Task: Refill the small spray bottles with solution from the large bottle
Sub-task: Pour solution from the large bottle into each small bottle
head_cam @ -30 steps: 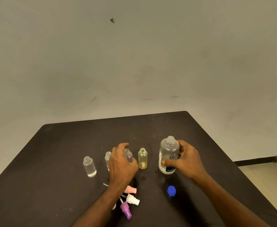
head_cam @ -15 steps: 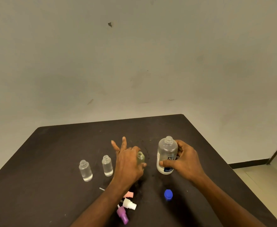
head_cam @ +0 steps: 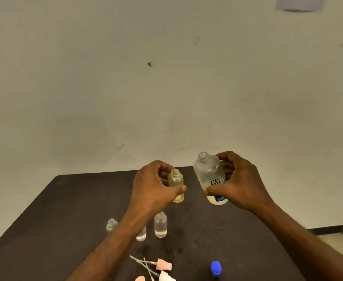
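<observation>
Dark table (head_cam: 65, 230), pale scuffed wall (head_cam: 126, 88).

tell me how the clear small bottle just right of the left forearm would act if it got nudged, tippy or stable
Probably tippy: the small clear bottle stands tall and narrow on the table. It looks light, with liquid seemingly only near its bottom. With its neck open and no sprayer on, a knock would likely spill it, and on its side the round body might roll.
</observation>
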